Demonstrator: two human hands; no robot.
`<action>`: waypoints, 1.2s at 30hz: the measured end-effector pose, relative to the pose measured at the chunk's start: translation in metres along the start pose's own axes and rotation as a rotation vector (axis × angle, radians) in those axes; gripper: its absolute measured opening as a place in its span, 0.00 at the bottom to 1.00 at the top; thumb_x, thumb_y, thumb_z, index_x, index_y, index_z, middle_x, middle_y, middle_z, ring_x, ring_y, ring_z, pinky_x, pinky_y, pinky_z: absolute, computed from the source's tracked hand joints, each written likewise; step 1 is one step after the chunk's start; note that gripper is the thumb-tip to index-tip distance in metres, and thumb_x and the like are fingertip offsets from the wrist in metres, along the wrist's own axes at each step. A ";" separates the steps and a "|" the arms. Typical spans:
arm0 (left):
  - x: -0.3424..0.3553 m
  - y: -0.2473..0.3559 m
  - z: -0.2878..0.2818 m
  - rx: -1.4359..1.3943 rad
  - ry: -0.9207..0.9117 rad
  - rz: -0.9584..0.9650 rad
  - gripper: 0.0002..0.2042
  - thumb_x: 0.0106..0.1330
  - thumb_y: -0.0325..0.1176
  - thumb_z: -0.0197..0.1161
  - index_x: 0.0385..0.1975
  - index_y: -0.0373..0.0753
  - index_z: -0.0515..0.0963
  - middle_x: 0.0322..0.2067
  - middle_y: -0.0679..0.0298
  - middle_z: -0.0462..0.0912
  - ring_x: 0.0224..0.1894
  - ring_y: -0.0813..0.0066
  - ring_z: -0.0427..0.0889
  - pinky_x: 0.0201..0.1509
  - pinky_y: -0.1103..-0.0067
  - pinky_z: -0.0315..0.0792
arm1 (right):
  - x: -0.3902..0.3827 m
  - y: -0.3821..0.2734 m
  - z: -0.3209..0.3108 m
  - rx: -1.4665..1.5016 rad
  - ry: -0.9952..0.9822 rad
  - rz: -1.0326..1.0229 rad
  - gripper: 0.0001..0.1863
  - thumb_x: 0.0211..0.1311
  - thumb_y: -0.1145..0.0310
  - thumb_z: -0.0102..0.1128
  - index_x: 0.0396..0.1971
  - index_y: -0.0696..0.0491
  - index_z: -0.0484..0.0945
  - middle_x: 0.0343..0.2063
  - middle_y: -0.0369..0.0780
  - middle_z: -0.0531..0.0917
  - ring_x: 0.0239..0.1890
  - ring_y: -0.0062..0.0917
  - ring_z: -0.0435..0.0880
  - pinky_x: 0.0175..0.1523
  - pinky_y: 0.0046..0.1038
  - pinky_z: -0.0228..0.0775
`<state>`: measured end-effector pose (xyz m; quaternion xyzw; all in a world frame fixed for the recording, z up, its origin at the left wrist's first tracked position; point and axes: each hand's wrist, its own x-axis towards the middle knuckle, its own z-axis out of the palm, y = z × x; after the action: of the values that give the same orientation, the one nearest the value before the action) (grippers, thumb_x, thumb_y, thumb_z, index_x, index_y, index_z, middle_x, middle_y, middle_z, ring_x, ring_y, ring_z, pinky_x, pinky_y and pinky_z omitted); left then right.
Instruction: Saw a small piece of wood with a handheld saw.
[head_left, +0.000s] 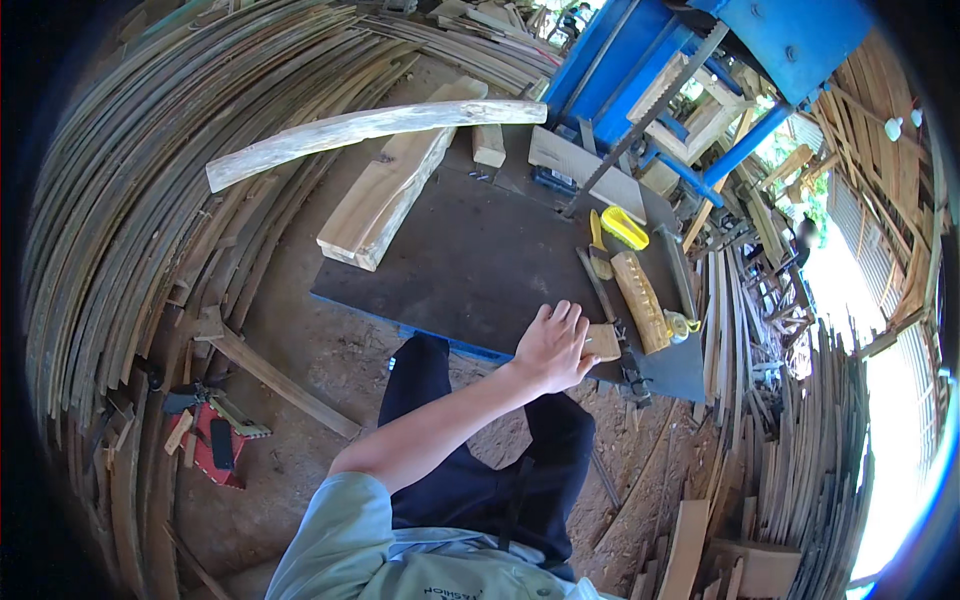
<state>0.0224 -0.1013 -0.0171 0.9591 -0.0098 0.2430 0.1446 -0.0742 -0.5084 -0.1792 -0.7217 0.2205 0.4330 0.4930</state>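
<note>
Jutting from left-hand fingers (573, 318) (rightward): block (604, 343)

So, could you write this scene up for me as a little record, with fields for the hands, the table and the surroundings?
Left hand: touching a small wooden block; the grip is partly hidden
Right hand: not in view
Near the hand: notched wood piece, yellow-handled brush, yellow oval item
Table: dark tabletop
Far side: blue machine with a long, narrow blade reaching down to the tabletop
Left side: long curved board lying across a thick beam
Beyond: stacked boards
</note>
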 end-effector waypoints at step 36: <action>0.005 -0.005 0.001 0.109 0.002 0.038 0.31 0.77 0.62 0.59 0.56 0.34 0.78 0.53 0.51 0.79 0.60 0.49 0.77 0.64 0.54 0.72 | -0.059 -0.052 0.134 -0.932 -0.832 -1.271 0.31 0.65 0.40 0.72 0.51 0.54 0.86 0.52 0.47 0.86 0.62 0.46 0.80 0.70 0.46 0.72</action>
<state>0.0277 -0.0968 -0.0165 0.9650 -0.0145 0.2468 0.0876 -0.1210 -0.3727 -0.1215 -0.6191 -0.6170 0.3503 0.3365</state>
